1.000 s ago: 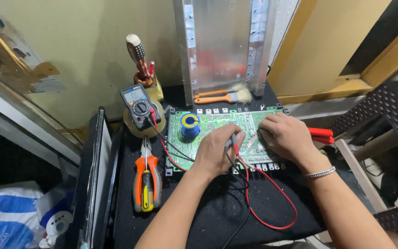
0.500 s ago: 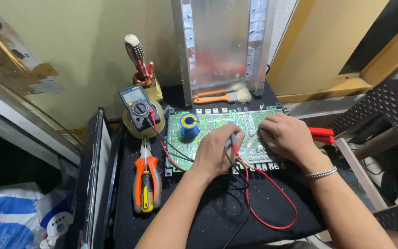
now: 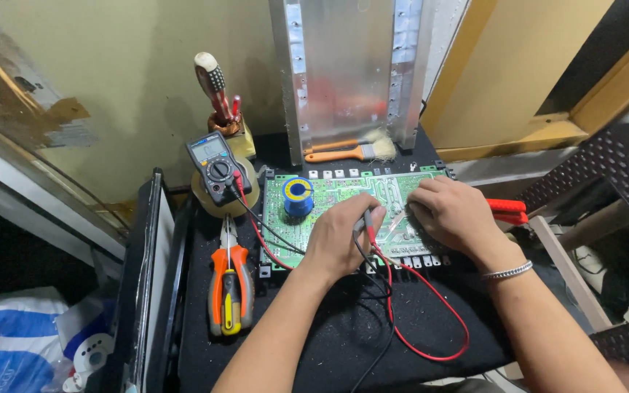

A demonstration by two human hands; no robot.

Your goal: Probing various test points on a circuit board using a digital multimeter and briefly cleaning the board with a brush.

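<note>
Green circuit board carries a blue-and-yellow spool; red lead and black lead cross the black mat; orange-and-black pliers lie near its left edge.

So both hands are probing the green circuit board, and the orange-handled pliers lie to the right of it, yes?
Not quite. The head view shows the orange-handled pliers to the left of the green circuit board, below the multimeter. The left hand and right hand are on the board with probes.
</note>
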